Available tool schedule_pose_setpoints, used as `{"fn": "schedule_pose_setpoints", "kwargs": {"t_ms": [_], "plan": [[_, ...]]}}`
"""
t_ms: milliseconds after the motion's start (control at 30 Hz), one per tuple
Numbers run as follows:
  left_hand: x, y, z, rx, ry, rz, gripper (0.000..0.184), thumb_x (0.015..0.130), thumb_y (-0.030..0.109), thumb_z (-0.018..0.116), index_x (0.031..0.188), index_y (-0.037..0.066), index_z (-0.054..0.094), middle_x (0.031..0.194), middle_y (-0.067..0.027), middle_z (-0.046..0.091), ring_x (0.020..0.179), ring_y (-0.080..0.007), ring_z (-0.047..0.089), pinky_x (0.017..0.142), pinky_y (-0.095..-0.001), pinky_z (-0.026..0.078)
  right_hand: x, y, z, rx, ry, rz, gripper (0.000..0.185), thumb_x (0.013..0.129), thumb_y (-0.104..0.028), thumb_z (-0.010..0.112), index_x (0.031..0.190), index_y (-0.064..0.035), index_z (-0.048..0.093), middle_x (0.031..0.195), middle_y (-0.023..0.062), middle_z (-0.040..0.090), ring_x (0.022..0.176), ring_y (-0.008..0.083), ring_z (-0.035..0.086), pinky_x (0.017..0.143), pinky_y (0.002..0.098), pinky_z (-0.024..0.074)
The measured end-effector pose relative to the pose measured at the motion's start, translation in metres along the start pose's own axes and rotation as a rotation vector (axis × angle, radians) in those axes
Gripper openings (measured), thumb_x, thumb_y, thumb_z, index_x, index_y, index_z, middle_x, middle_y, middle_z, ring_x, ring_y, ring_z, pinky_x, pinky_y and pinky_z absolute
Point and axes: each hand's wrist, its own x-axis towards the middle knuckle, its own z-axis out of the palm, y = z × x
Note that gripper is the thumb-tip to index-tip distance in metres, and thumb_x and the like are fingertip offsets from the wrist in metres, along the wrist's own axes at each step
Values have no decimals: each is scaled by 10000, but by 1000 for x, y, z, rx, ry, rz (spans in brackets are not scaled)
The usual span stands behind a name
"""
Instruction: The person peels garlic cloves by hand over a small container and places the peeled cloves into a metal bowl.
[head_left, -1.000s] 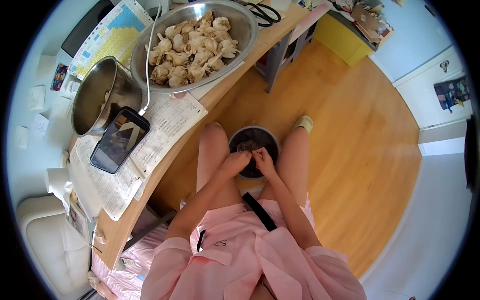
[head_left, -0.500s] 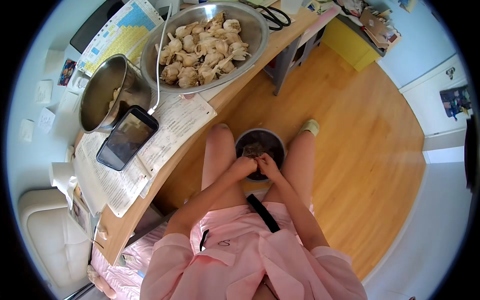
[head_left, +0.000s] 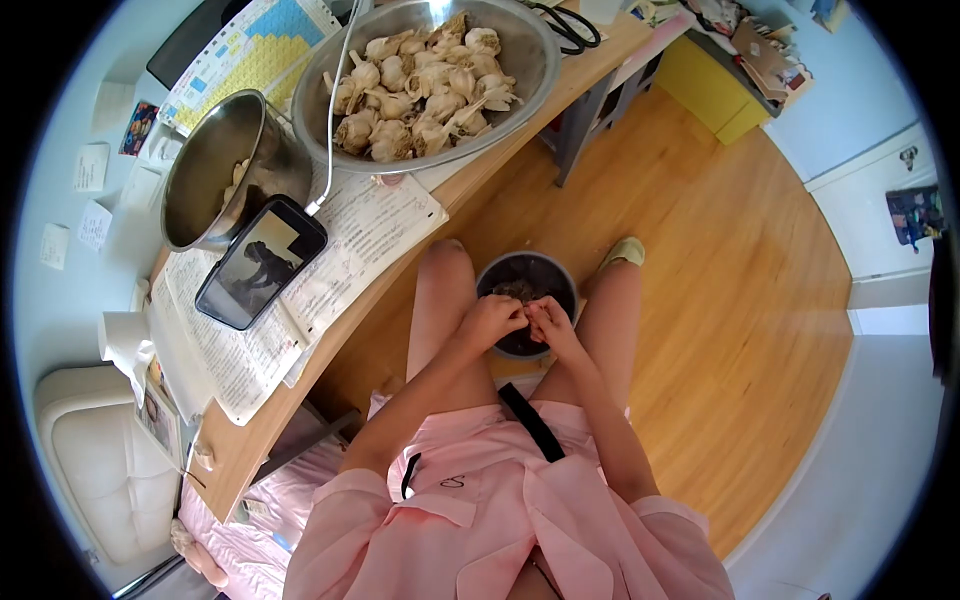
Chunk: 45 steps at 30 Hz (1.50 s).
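Observation:
My left hand (head_left: 494, 320) and my right hand (head_left: 552, 326) meet over a dark bin (head_left: 568, 284) on the floor between my knees. Both have bent, closed fingers, and whatever is pinched between them is too small to make out. Brownish scraps (head_left: 515, 290) lie inside the bin, just beyond my fingertips. Up on the desk, a wide metal bowl (head_left: 545, 75) holds several garlic bulbs (head_left: 430, 95). Beside it stands a tilted-looking metal pot (head_left: 285, 165) with a few pale pieces (head_left: 236, 180) inside.
A phone (head_left: 262, 262) on a white cable leans against the pot, over printed papers (head_left: 375, 225) on the wooden desk (head_left: 240, 450). Black-handled scissors (head_left: 575, 32) lie beyond the bowl. A yellow box (head_left: 710, 90) stands at the far wall.
The whole view has shifted, moving the desk and bin rightward in the picture. My hands remain together over the bin, with their fingers slightly rearranged. The phone's screen picture differs.

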Motion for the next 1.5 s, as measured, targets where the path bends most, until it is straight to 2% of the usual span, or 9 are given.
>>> {"fn": "schedule_pose_setpoints", "kwargs": {"t_ms": [67, 167, 267, 367, 633, 833, 1133, 1267, 1500], "plan": [[1, 19, -13, -132, -13, -104, 166, 719, 141, 619, 655, -2, 563, 658, -168, 582, 623, -318, 589, 566, -393, 462, -8, -15, 6, 19, -29, -10, 168, 950, -218, 467, 924, -53, 452, 628, 2, 410, 481, 69, 351, 458, 217, 321], [0, 37, -20, -257, -33, -213, 95, 730, 76, 621, 715, -7, 576, 623, -115, 550, 562, -205, 558, 526, -293, 445, -18, -37, 14, 18, -37, -31, 164, 951, -216, 464, 943, -52, 455, 632, 4, 419, 492, 70, 368, 467, 212, 328], [2, 51, -26, -152, 51, -74, 90, 772, 78, 610, 773, -9, 592, 627, -100, 554, 555, -168, 557, 521, -276, 450, -25, -52, 22, -49, 15, -105, 164, 949, -205, 468, 963, -42, 453, 636, 5, 438, 495, 68, 385, 467, 203, 331], [7, 83, -47, -303, 84, -118, 88, 801, 80, 607, 822, -5, 605, 661, -99, 577, 567, -152, 571, 524, -271, 458, -32, -73, 37, -122, 67, -206, 152, 946, -190, 473, 961, -40, 449, 645, 7, 449, 507, 64, 395, 477, 195, 335], [14, 132, -100, -182, 178, -45, 139, 805, 73, 577, 917, -4, 607, 747, -144, 603, 621, -280, 603, 534, -357, 479, -49, -132, 84, -236, 115, -309, 130, 921, -120, 512, 1000, -30, 463, 733, 20, 525, 551, 48, 434, 502, 174, 354], [9, 153, -110, 23, 301, 6, 182, 798, 82, 577, 974, 42, 600, 723, -117, 584, 620, -302, 591, 529, -378, 489, -59, -160, 99, -696, 191, -374, 117, 884, -27, 535, 992, 3, 501, 847, 84, 581, 675, 135, 565, 621, 231, 466], [7, 163, -112, -48, 358, 19, 158, 788, 74, 600, 943, 42, 595, 672, -90, 571, 545, -253, 576, 472, -337, 467, -60, -152, 103, -503, 178, -584, 130, 861, 73, 502, 978, 20, 483, 978, 120, 537, 855, 144, 569, 740, 228, 465], [8, 165, -108, -115, 399, 9, 172, 768, -9, 607, 939, -17, 629, 663, -101, 589, 521, -150, 570, 481, -258, 460, -61, -145, 103, -449, 177, -622, 147, 869, 84, 474, 1000, 17, 476, 990, 120, 509, 862, 137, 542, 747, 221, 450], [9, 164, -101, -323, 381, -84, 136, 805, -29, 559, 920, -56, 627, 737, -124, 646, 617, -151, 653, 548, -225, 514, -57, -127, 99, -294, 174, -684, 148, 890, 41, 471, 1032, 1, 464, 985, 121, 497, 843, 129, 511, 757, 223, 426]]}}
